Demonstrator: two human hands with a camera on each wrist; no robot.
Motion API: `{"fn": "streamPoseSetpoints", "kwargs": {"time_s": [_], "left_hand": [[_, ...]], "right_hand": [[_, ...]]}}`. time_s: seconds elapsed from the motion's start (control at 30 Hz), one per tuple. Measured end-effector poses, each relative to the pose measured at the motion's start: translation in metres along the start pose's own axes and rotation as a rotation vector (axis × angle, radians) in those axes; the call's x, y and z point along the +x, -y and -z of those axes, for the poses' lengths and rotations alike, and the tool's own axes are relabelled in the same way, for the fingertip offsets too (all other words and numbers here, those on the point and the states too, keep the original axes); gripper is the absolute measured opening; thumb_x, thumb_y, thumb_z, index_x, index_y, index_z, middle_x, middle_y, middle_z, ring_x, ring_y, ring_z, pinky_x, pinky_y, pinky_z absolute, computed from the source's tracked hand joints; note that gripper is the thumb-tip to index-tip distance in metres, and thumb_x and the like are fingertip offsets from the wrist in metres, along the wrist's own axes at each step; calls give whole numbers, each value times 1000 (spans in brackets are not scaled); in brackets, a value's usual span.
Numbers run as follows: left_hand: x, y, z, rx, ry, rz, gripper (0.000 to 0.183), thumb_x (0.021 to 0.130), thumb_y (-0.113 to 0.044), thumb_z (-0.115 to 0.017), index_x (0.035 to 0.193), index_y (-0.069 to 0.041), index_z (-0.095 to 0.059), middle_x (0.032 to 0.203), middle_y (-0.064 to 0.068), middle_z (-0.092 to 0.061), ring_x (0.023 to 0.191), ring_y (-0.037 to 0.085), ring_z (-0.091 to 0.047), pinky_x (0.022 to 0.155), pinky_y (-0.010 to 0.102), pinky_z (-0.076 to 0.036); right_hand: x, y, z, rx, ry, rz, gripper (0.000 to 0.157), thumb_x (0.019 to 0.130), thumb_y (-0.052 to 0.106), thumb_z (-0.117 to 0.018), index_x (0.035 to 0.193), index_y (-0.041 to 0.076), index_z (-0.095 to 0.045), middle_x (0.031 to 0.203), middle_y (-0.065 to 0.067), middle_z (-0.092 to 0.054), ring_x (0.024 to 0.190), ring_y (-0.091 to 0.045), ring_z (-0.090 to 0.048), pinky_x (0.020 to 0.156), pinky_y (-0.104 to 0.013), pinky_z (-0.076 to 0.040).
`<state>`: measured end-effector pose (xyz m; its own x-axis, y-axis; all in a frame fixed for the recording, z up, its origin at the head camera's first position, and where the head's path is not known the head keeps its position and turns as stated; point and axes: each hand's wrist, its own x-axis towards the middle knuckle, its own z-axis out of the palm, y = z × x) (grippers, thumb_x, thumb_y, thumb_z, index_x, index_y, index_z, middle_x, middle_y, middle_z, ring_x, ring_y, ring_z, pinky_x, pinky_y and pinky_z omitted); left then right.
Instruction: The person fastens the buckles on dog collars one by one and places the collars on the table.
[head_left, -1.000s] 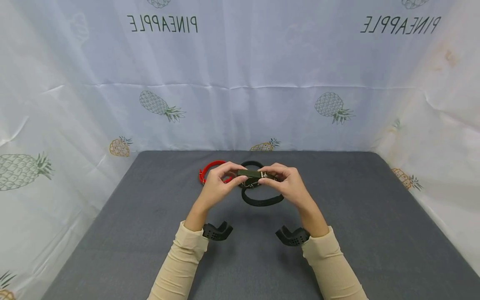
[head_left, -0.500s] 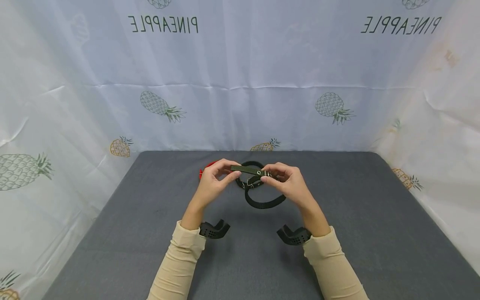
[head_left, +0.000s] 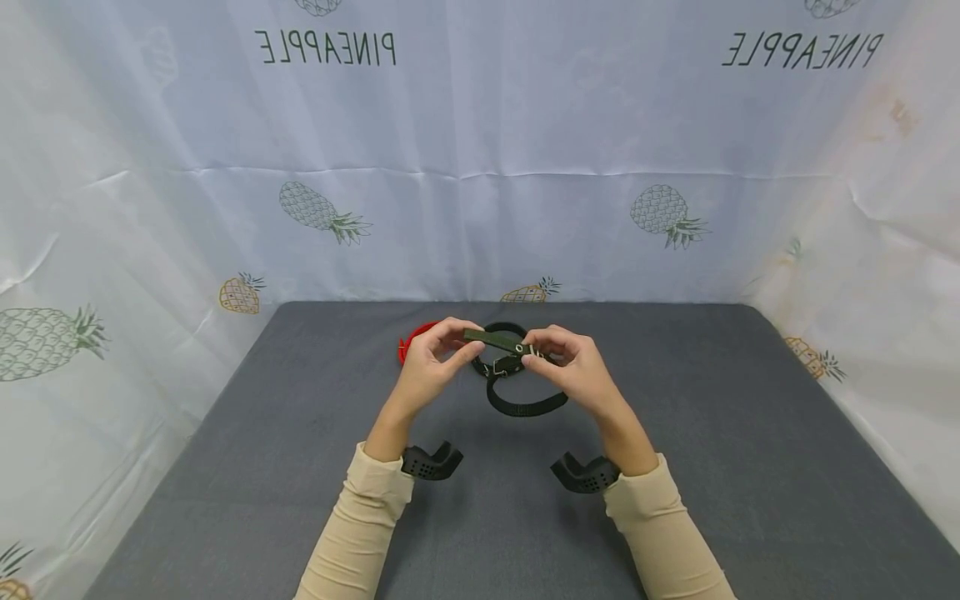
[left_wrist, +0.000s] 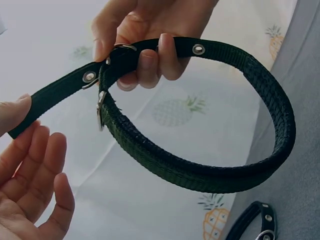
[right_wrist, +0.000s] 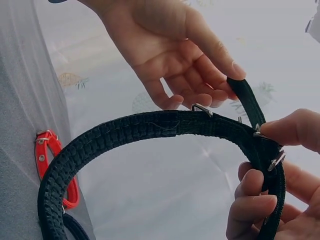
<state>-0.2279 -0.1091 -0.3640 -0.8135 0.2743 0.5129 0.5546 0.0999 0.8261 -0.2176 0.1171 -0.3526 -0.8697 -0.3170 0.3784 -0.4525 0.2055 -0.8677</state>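
A dark green collar (left_wrist: 175,172), looped through its buckle and raised above the table, is held by both hands. My left hand (head_left: 423,371) pinches the free end of its strap between thumb and fingers, out to the left. My right hand (head_left: 579,367) grips the collar at the metal buckle, thumb on one side and fingers curled round the band. A metal eyelet (left_wrist: 89,77) shows on the strap between the hands. In the right wrist view the padded inner side of the loop faces the camera, and a metal ring (right_wrist: 202,110) hangs on the band.
Behind the hands on the grey table (head_left: 300,467) lie a red collar (head_left: 409,342), partly hidden by the left hand, and a black collar (head_left: 501,327). A white pineapple-print curtain (head_left: 480,233) closes off the back and sides.
My left hand has shifted slightly left and up with the strap end, so more strap and an eyelet show between the hands. The right hand has hardly moved.
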Motion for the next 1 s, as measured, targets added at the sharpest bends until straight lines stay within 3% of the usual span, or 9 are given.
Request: {"fn": "streamPoseSetpoints", "kwargs": {"time_s": [0.13, 0.27, 0.4, 0.63, 0.8, 1.0], "left_hand": [[0, 0, -1, -31, -10, 20, 26, 90, -7, -66, 113, 3, -62, 104, 17, -64, 89, 2, -62, 81, 21, -52], [-1, 0, -1, -54, -16, 27, 28, 89, -7, -67, 114, 4, -62, 103, 2, -64, 90, 2, -63, 81, 21, -52], [-1, 0, -2, -62, -10, 31, 29, 89, -7, -67, 115, 4, -61, 103, -9, -62, 91, 0, -62, 81, 21, -52], [0, 4, -4, -79, 5, 35, 26, 90, -8, -66, 112, 6, -61, 98, -15, -63, 90, 2, -62, 82, 23, -52], [1, 6, -6, -140, 48, 81, 28, 92, -9, -64, 113, 9, -59, 99, -11, -65, 94, 6, -65, 85, 22, -53], [1, 6, -12, -157, 97, 106, 30, 93, -8, -62, 117, 10, -59, 108, 14, -66, 94, -1, -65, 86, 22, -54]], "right_hand": [[0, -2, 0, 21, 18, 15, 16, 90, 2, -63, 105, -5, -63, 86, 8, -54, 69, -3, -52, 61, -22, -43], [0, -3, 1, 46, 48, 42, 15, 92, 2, -60, 105, -5, -61, 81, 2, -49, 59, -5, -46, 54, -24, -40], [0, -2, 1, 55, 54, 51, 16, 92, 2, -59, 106, -5, -60, 80, 2, -48, 60, -5, -45, 53, -25, -40], [0, 0, 1, 63, 48, 38, 19, 92, 2, -60, 110, -6, -59, 81, 5, -49, 61, -5, -47, 54, -27, -42], [0, 0, 1, 52, 40, 42, 20, 92, 2, -60, 111, -6, -59, 79, 8, -51, 61, -7, -48, 55, -30, -43], [-1, 1, 1, 56, 49, 42, 20, 92, 3, -60, 110, -5, -60, 80, 7, -51, 61, -9, -48, 55, -25, -44]]}}
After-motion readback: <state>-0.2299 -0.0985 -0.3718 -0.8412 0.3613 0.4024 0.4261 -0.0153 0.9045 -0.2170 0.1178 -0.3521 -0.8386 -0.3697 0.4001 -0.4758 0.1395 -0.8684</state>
